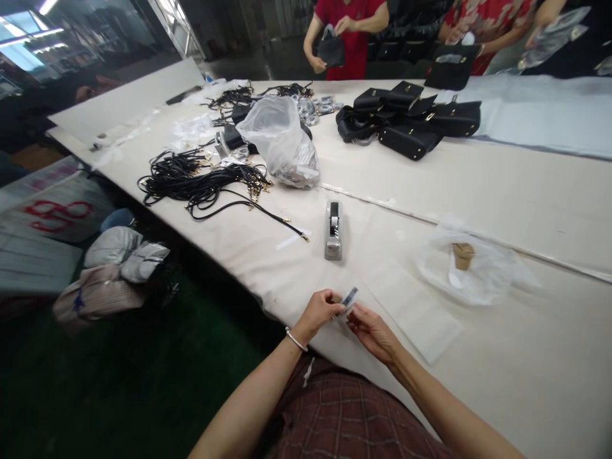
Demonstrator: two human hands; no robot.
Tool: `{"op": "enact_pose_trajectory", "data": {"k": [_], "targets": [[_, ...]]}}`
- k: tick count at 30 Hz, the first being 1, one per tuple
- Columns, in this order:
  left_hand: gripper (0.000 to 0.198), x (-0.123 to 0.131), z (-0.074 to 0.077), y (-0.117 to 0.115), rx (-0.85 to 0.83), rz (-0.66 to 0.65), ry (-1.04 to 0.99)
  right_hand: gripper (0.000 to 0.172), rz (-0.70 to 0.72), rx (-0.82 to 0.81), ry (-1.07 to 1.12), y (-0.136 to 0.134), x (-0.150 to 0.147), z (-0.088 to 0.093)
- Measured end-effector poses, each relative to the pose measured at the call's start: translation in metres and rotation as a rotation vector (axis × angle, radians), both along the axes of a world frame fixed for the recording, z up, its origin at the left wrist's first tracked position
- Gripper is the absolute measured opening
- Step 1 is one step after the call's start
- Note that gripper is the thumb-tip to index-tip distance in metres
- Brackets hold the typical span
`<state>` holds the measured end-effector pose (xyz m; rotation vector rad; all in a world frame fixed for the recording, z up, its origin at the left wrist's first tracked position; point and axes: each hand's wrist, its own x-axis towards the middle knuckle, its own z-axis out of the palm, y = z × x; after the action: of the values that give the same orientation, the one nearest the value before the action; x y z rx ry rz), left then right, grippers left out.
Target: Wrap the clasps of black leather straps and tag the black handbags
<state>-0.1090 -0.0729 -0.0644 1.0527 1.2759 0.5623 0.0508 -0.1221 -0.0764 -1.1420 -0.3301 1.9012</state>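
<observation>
Close to the table's near edge, my left hand (319,312) pinches a small flat piece in clear wrapping (350,296), grey-blue on its face; its exact kind is unclear. My right hand (370,328) is closed at the lower right side of the same piece, thumb and fingers together on its edge. Just beyond my hands stands a grey tape dispenser (333,231). To the right of my hands a flat translucent plastic sheet (414,312) lies on the white table (516,376).
Black cord straps (201,182) with gold clasps lie at left, beside a clear plastic bag (282,134). Black handbags (411,118) are heaped at the back. A crumpled bag with a brown cup (463,255) sits at right. Several people stand across the table, holding bags.
</observation>
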Motion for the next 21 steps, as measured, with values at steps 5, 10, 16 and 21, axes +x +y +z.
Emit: {"op": "enact_pose_trajectory", "data": {"k": [5,10,16,21], "targets": [[0.024,0.017,0.000,-0.009,0.022,0.071,0.036,0.036,-0.033,0.053,-0.076,0.001,0.000,-0.003],[0.029,0.029,0.002,-0.018,0.057,0.083,0.103,0.031,-0.102,0.076,-0.157,0.000,0.005,-0.010],[0.027,0.025,0.006,-0.018,0.083,-0.030,0.114,0.035,-0.149,0.074,-0.184,-0.009,0.004,-0.016],[0.016,0.026,0.009,-0.018,0.184,-0.060,0.279,0.033,-0.114,0.051,-0.168,-0.017,0.008,-0.014]]}}
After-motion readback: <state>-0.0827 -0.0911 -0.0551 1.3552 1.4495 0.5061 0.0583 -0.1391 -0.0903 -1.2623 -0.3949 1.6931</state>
